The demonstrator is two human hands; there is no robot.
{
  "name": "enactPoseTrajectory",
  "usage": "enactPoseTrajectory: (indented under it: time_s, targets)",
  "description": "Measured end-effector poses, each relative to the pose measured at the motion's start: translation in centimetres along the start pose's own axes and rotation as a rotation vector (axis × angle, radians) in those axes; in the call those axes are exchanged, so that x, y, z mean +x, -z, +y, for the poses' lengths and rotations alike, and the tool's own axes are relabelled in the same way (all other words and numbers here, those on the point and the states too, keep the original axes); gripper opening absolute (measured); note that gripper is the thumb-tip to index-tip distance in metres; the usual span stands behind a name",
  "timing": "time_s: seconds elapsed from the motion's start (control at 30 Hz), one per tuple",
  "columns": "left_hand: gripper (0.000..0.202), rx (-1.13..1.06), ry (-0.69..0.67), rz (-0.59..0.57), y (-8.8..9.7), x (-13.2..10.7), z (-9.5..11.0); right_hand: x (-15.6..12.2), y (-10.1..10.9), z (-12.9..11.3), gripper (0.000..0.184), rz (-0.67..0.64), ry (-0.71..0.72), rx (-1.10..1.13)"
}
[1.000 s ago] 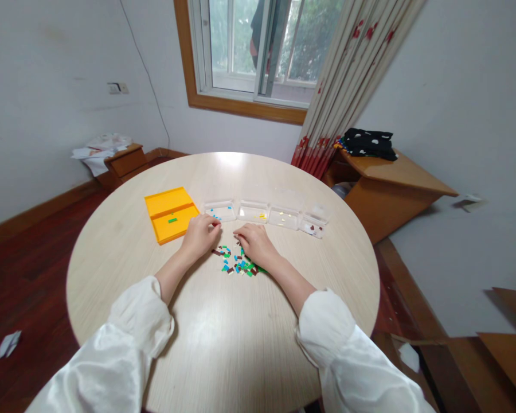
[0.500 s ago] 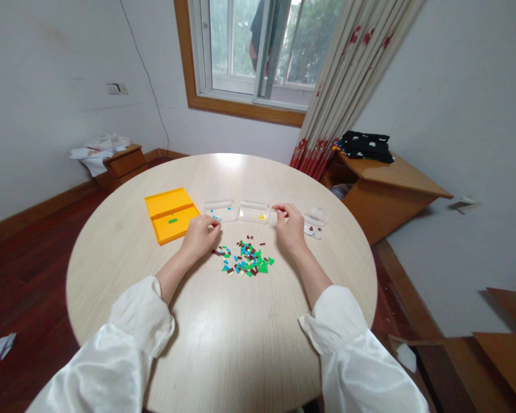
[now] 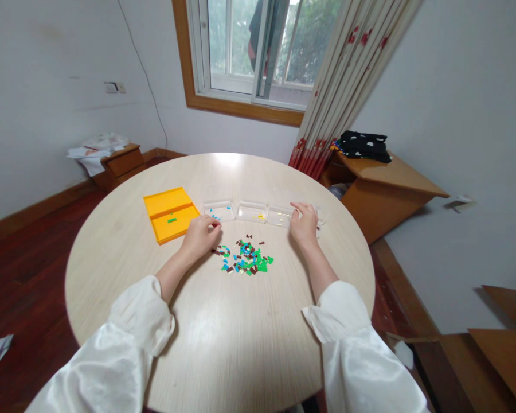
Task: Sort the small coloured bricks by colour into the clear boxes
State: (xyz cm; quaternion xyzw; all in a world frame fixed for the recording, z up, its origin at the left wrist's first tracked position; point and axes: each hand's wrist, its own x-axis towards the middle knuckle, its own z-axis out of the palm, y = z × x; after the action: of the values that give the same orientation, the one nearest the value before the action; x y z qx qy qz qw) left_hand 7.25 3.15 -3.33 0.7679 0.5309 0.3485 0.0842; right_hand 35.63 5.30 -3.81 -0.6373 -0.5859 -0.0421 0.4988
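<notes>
My left hand (image 3: 201, 234) rests on the table between the yellow case and the pile, thumb and fingers closed together. Anything in that pinch is too small to make out. Over the right-hand clear boxes, my right hand (image 3: 304, 225) has its fingers bent and the index finger reaching forward; what the fingertips hold is hidden. Between the hands lies a loose pile of small toy bricks (image 3: 258, 259), green, blue, brown and cream. Past it stand clear boxes: one with blue bricks (image 3: 215, 217), one with yellow bricks (image 3: 260, 216), one with pale bricks (image 3: 280, 214).
An open yellow case (image 3: 168, 201) with a green brick (image 3: 172, 220) lies at the left of the round table (image 3: 223, 344). Beyond the table are a window (image 3: 241, 57), a curtain (image 3: 327, 103) and a wooden desk (image 3: 382, 195) with black cloth on it.
My right hand has moved right, from above the third clear box towards the rightmost one, which it now largely covers. Brown showing near its fingers before is out of sight. My left hand stays put.
</notes>
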Motion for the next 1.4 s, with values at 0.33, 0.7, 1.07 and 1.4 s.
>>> enactPoseTrajectory:
  time_s: [0.33, 0.7, 1.07, 1.4]
  targets:
    - [0.019, -0.041, 0.032, -0.044, 0.2, -0.1, 0.5, -0.3, -0.2, -0.1, 0.031, -0.059, 0.054, 0.041]
    - [0.031, -0.068, 0.064, -0.111, 0.1, -0.2, 0.9, -1.6, -0.6, -2.6, 0.028, -0.214, 0.169, 0.133]
    - [0.031, -0.056, 0.053, -0.13, 0.0, -0.2, 1.1, -3.6, -1.2, -5.5, 0.015, -0.584, 0.299, 0.196]
    - [0.03, -0.07, 0.057, -0.129, -0.1, -0.2, 0.9, -3.9, -1.2, -5.8, 0.013, -0.756, 0.296, 0.172]
